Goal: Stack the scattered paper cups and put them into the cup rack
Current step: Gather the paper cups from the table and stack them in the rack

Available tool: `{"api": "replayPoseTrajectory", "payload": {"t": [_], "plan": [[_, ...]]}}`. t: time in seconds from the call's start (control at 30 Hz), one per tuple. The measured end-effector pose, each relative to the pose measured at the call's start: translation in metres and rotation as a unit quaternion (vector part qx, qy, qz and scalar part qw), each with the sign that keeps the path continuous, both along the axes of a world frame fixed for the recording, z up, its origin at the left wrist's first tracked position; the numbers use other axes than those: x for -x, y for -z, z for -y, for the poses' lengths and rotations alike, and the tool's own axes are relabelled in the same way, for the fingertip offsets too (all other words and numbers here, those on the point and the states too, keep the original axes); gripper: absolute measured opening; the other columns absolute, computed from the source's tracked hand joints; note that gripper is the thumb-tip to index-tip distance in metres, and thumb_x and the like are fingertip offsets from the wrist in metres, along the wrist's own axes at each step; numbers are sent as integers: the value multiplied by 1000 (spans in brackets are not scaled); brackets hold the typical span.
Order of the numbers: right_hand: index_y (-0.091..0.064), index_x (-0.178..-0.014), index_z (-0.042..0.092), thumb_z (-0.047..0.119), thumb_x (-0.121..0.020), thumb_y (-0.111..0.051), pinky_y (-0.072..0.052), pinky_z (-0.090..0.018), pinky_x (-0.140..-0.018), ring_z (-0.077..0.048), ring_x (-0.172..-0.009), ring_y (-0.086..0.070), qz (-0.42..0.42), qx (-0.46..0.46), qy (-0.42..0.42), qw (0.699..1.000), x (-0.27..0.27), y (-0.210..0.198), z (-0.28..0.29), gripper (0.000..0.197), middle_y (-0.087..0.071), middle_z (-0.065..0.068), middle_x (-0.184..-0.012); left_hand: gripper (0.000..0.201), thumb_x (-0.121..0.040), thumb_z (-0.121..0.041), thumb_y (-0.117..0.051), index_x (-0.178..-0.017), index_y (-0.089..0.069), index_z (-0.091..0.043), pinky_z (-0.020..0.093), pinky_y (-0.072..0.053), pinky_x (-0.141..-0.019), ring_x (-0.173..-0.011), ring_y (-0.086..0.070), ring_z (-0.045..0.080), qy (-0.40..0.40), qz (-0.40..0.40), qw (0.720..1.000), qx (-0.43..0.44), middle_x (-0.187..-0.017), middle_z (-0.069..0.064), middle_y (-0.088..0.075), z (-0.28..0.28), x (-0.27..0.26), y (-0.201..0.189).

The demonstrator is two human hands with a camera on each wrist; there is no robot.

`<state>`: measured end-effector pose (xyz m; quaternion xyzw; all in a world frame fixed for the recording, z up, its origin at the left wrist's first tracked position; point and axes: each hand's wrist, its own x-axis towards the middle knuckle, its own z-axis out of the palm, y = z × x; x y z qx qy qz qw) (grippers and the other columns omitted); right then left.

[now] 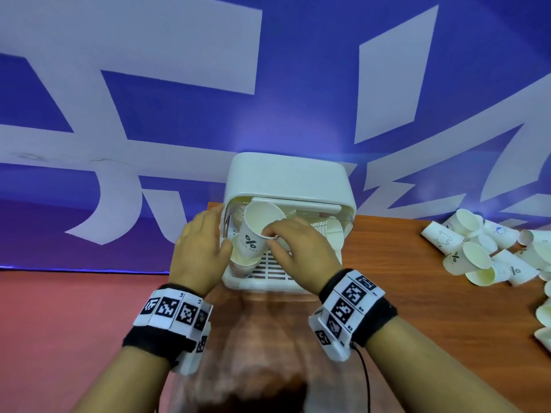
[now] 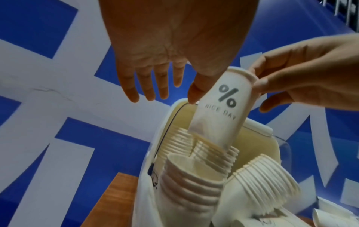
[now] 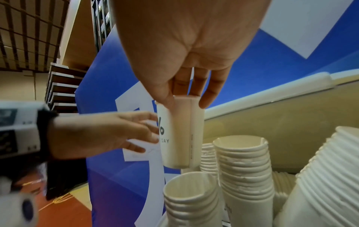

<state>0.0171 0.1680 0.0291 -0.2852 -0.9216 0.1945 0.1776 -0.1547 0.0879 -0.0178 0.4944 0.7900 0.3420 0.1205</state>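
Observation:
A white cup rack [image 1: 301, 286] stands on the wooden table with its lid raised. Several stacks of paper cups [image 2: 194, 176] [image 3: 244, 169] fill it. My right hand [image 1: 269, 232] [image 2: 258, 86] pinches the rim of a tilted paper cup [image 1: 253, 234] [image 2: 219, 110] [image 3: 178, 135] printed "% NICE DAY". The cup's base is at the mouth of a stack [image 2: 215, 152] on the rack's left side; how deep it sits is hidden. My left hand [image 1: 205, 242] [image 2: 165, 86] is beside the cup with straight fingers, its thumb touching the cup's side.
Many loose paper cups [image 1: 477, 248] lie scattered on the table [image 1: 402, 278] to the right. A blue and white banner [image 1: 149, 114] hangs right behind the rack. The table's left edge runs just left of the rack, with red floor [image 1: 59, 323] beyond.

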Motion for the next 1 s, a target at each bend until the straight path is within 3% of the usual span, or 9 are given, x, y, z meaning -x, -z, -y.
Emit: {"api": "replayPoseTrajectory", "payload": {"t": [0.13,0.27,0.5,0.73,1.0], "plan": [[-65,-88,14,11,-78,-63,-45,-30,-68,-26,-83,-58,36,-42,-30,998,13,12,2,11,-65,-1,-78,55,-85,-15,-57,-137,-40,-19,39,-37,-100,-121,-45,26,-3,-3,1000,-25,-133,5,-48,2,0,-11],[-64,-82,15,11,-75,-64,-46,-36,-72,-29,-79,-60,84,-49,-46,994,20,25,1,9,-65,-1,-73,53,-85,-19,-55,-136,-40,-21,40,-39,-98,-119,-46,25,10,-8,999,-38,-131,3,-50,7,-2,-15],[-65,-103,17,18,-90,-51,-33,-38,-95,-28,-102,-55,176,-8,-58,983,22,38,-2,19,-68,-6,-100,58,-81,-12,-62,-134,-43,-22,39,-38,-97,-118,-46,24,21,-8,1000,-13,-131,-1,-52,9,-5,-7],[-64,-111,15,14,-91,-47,-42,-41,-89,-32,-102,-55,235,58,-70,968,28,59,-6,26,-66,-10,-108,58,-80,-12,-61,-135,-44,-23,38,-37,-96,-117,-46,24,16,11,999,40,-130,-2,-52,12,-12,4],[-58,-124,15,15,-92,-47,-42,-39,-94,-29,-113,-51,265,100,-78,956,34,59,-11,33,-60,-11,-119,58,-83,-16,-59,-138,-39,-22,39,-35,-99,-122,-43,25,26,-4,997,75,-135,-1,-48,11,-17,-4]]}}
